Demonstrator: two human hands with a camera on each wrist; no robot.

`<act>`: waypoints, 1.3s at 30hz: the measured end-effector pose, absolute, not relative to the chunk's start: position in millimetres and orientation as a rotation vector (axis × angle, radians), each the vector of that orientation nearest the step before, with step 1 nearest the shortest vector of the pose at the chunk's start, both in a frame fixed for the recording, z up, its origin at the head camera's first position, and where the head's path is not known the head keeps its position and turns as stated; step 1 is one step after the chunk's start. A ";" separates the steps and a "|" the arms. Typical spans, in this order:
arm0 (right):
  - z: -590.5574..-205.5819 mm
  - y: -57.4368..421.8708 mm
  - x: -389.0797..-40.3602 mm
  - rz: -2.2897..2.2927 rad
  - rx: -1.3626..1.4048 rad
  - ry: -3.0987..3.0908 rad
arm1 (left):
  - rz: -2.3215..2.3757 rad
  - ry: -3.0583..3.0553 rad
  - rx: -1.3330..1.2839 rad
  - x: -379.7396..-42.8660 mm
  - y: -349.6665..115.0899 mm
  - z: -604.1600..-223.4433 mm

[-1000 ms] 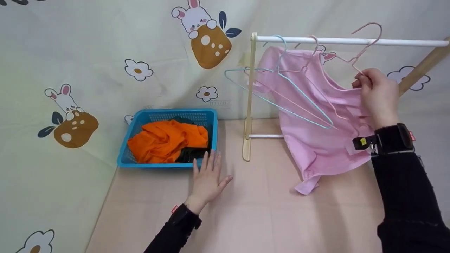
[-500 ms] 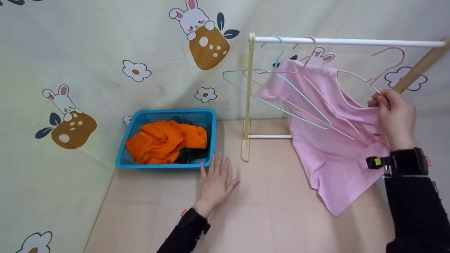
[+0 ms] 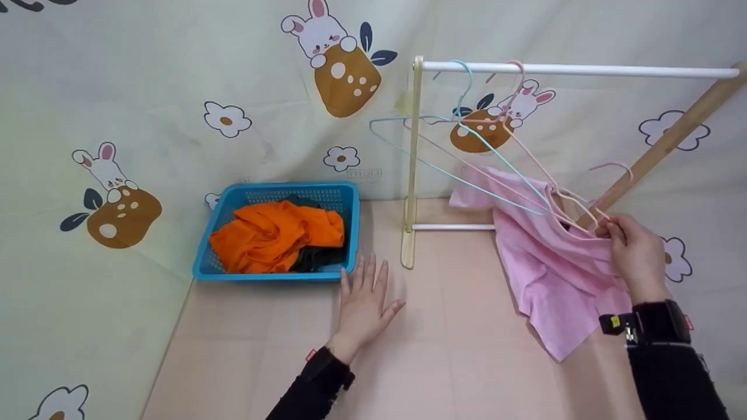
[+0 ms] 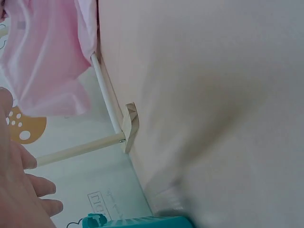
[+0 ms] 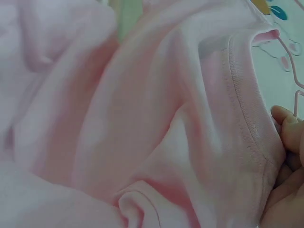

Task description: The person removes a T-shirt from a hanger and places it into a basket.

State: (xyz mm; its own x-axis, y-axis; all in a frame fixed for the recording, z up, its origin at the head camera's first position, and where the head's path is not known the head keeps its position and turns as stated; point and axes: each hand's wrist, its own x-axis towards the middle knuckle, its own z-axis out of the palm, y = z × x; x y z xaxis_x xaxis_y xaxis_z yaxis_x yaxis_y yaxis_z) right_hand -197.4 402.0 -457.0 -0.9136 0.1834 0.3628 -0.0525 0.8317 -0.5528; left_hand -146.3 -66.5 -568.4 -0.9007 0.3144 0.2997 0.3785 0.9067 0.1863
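Note:
My right hand [image 3: 639,256] pinches the shoulder of a pink wire hanger [image 3: 620,164], below the clothes rack's top bar. A pink T-shirt [image 3: 543,274] hangs on this hanger, its hem drooping to a point. In the right wrist view, finger and thumb [image 5: 289,128] are at the shirt's neckline, and the cloth [image 5: 152,118] fills most of the picture. The left hand [image 3: 365,309] is spread flat with straight fingers, its fingertips near the front right corner of a blue basket [image 3: 274,276]. Nothing is in its grasp.
The rack's white top bar [image 3: 572,69] carries a light blue hanger [image 3: 467,90] and another pink hanger [image 3: 519,87], both without clothes, overlapping the shirt in the head view. Orange cloth [image 3: 274,233] and dark cloth [image 3: 320,258] lie in the basket. Patterned fabric forms the backdrop.
My right hand has moved right, then down, lowering the hanger and T-shirt from bar height to well below the bar. The left hand has drifted slightly right, still spread.

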 end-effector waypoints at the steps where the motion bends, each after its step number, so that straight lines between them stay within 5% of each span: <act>1: -465.3 402.5 -193.6 0.810 -0.093 -2.607 | -0.340 -2.808 -0.523 -146.3 -66.4 -568.3; 16: -546.3 378.2 -149.5 0.815 0.192 -2.579 | -0.348 -2.881 -0.529 -145.2 -59.2 -566.7; 39: -554.7 308.9 -151.3 0.661 0.762 -2.342 | -0.387 -2.691 -0.663 -158.2 -41.2 -565.7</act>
